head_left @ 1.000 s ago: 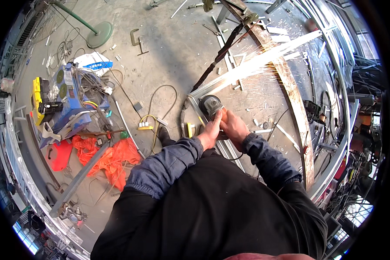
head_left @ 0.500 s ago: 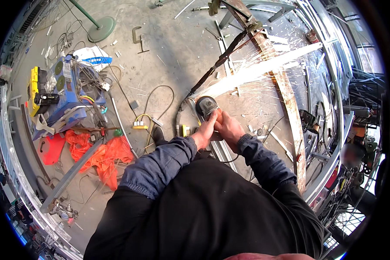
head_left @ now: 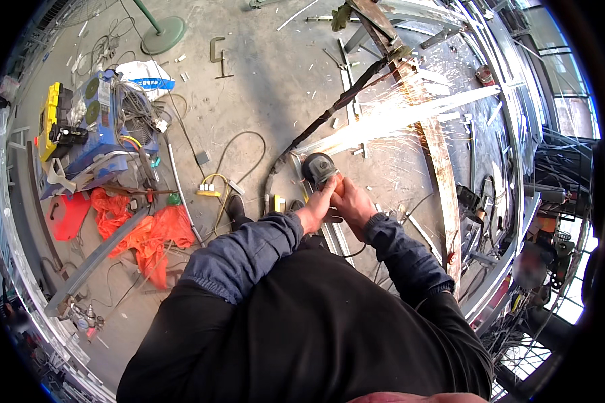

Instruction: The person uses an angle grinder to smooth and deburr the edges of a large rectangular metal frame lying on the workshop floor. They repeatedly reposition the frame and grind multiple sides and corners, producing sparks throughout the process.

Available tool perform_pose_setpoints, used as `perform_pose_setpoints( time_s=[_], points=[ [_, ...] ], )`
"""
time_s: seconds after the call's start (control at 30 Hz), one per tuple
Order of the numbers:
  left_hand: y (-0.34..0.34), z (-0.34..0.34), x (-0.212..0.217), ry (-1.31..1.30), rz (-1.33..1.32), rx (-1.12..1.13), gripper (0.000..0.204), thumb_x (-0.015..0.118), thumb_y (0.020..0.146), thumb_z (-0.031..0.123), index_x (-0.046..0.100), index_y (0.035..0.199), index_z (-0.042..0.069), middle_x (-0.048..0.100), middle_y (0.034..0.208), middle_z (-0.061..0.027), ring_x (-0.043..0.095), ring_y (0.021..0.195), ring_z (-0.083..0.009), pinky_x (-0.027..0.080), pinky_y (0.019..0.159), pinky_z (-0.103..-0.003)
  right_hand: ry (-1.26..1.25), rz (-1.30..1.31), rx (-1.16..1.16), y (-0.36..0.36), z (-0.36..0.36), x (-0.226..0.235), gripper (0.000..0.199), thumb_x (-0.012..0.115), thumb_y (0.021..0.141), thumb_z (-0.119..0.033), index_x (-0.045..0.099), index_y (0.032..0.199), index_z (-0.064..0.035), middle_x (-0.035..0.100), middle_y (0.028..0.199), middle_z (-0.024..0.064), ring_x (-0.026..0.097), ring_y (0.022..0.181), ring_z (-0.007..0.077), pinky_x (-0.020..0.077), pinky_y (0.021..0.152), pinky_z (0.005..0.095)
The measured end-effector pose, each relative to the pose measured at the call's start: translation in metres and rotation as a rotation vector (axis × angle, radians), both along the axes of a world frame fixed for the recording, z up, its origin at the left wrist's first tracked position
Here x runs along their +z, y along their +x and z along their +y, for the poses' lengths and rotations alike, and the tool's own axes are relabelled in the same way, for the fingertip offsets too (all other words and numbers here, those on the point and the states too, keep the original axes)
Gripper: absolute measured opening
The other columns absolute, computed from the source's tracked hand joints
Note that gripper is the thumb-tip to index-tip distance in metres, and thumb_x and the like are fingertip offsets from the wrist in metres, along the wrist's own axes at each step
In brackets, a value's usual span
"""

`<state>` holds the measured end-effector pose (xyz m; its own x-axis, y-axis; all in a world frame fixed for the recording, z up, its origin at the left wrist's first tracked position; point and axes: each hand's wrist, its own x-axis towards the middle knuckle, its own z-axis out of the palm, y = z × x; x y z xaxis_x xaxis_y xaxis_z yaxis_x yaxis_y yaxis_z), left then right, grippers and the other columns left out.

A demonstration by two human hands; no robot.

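Note:
An angle grinder [head_left: 320,168] with a grey head and an orange body is held in both hands in front of my body. My left hand [head_left: 316,209] is closed around its near left side. From the right, my right hand [head_left: 356,207] grips the orange body, close against the left. A bright stream of sparks [head_left: 396,121] flies from the disc toward the far right. Light metal bars [head_left: 338,240] lie on the floor under the grinder. The exact spot where the disc meets the metal is hidden by the grinder and the glare.
A rusty steel beam [head_left: 441,188] runs along the right, crossed by the sparks. A dark wrapped cable [head_left: 336,107] stretches away from near the grinder. On the left are a blue machine [head_left: 107,151], orange plastic sheeting [head_left: 161,235] and a yellow power socket [head_left: 208,191]. A C-clamp [head_left: 216,52] lies farther off.
The whole view has shifted slightly. Both hands stay on the grinder at nearly the same place, and sparks keep streaming to the far right.

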<state>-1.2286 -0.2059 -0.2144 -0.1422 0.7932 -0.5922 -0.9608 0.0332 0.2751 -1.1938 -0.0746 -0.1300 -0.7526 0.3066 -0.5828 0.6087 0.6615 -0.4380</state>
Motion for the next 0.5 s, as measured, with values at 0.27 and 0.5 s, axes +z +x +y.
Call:
perform_pose_setpoints(
  time_s=[0.27,0.5],
  points=[
    [-0.012,-0.002,-0.006,-0.001,-0.004,0.002,0.074,0.045,0.097,0.074,0.055,0.137,0.012,0.065,0.125,-0.0132,0.068,0.105,-0.0337,0.057,0.09,-0.05,-0.07,0.092,-0.013,-0.004,-0.004,0.002,0.049,0.063,0.094,-0.04,0.057,0.113,0.0049,0.067,0.096,0.0321,0.068,0.094,0.0479,0.0548,0.078,0.0511],
    [-0.008,0.001,0.001,0.036,0.043,0.004,0.093,0.051,0.089,0.082,0.056,0.133,0.0,0.067,0.118,-0.0211,0.068,0.1,-0.038,0.057,0.086,-0.051,0.089,0.035,0.019,0.003,-0.001,0.001,0.04,0.06,0.095,-0.036,0.06,0.114,-0.0014,0.063,0.101,0.0311,0.068,0.091,0.0477,0.0551,0.076,0.0518]
  ],
)
